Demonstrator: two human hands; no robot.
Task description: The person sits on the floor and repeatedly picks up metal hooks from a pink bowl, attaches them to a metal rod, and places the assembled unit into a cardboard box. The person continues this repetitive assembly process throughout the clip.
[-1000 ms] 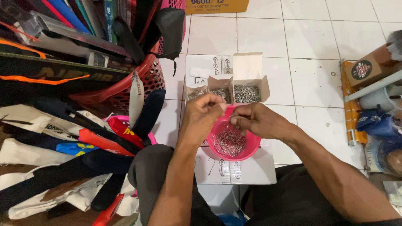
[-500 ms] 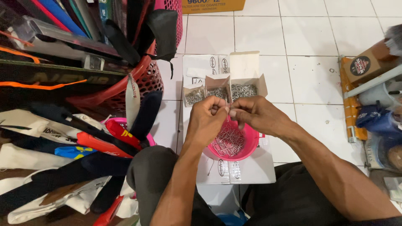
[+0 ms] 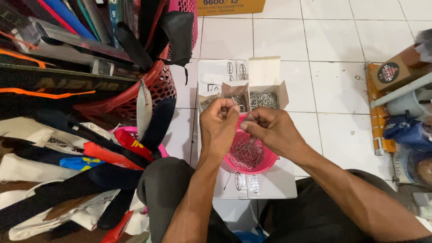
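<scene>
Both hands meet over a pink bowl point(image 3: 252, 164) of metal clips: the left hand point(image 3: 219, 126) is curled into a fist, the right hand point(image 3: 270, 128) pinched narrow; what they grip is too small to tell. The bowl sits on white cardboard point(image 3: 270, 184) on the tiled floor point(image 3: 337, 81), an open box point(image 3: 263, 96) of clips just beyond, a red basket point(image 3: 157, 85) crowding the left, open room to the right.

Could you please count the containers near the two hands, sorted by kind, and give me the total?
Pink bowl holding metal clips, below the left hand and right hand: 1
Open small cardboard boxes of metal clips, and: 2
Red mesh basket at the side: 1
Total: 4 containers
</scene>
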